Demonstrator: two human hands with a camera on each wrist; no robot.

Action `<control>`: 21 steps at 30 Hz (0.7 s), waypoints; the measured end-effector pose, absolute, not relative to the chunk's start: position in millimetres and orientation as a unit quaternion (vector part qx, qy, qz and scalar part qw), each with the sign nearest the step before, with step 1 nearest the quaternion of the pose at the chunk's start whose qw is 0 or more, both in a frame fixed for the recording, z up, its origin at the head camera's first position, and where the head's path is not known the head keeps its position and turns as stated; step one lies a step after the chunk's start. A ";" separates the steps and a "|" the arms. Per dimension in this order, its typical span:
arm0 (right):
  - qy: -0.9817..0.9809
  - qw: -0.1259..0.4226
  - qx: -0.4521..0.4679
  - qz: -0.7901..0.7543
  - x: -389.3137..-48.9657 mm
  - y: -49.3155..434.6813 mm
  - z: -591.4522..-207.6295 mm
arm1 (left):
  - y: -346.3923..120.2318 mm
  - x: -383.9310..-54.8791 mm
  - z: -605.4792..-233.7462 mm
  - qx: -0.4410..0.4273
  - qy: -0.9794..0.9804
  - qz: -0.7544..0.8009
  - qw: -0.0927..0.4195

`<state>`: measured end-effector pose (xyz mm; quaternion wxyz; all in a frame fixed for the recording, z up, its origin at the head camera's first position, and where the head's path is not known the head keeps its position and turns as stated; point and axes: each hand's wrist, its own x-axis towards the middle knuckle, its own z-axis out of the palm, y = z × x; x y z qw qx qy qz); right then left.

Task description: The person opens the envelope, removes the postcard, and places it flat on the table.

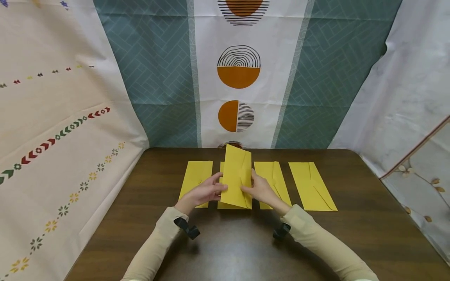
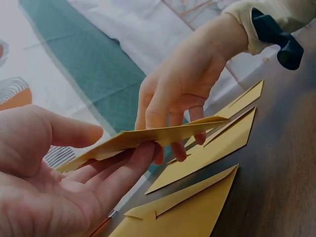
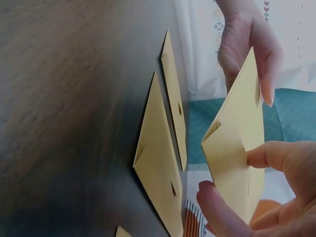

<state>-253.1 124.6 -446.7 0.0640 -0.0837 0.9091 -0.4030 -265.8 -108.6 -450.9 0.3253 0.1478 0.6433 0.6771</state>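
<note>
A yellow envelope (image 1: 236, 175) is held up off the table between both hands, its flap seam facing the head camera. My left hand (image 1: 206, 190) grips its left edge, thumb on one face and fingers beneath, as the left wrist view shows. On the opposite edge, my right hand (image 1: 263, 190) pinches it, with the thumb (image 3: 269, 155) on the flap side. Directly behind the raised envelope lies a second envelope (image 1: 228, 205), mostly hidden. Another envelope (image 1: 197, 171) lies flat by the left hand, and one more (image 1: 275, 175) lies beneath the right wrist.
Farther right on the dark wooden table (image 1: 232, 253) lies another yellow envelope (image 1: 313, 187), flap side up. A patterned cloth (image 1: 239, 78) hangs behind the table's back edge. White cloths hang on the left (image 1: 52, 156) and right (image 1: 404, 117) sides.
</note>
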 end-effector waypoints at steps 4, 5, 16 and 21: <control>0.921 0.040 -0.094 -0.375 -250.4 130.1 -448.4 | -102.3 -269.9 -449.5 0.125 0.660 0.677 0.302; 0.923 0.037 -0.096 -0.371 -249.7 131.5 -448.7 | -100.8 -270.9 -448.9 0.114 0.664 0.678 0.294; 0.919 0.034 -0.083 -0.384 -242.2 143.0 -448.3 | -85.1 -278.7 -451.7 0.104 0.682 0.679 0.252; 0.922 0.023 -0.091 -0.376 -241.2 145.8 -448.2 | -82.6 -280.2 -453.3 0.104 0.690 0.672 0.249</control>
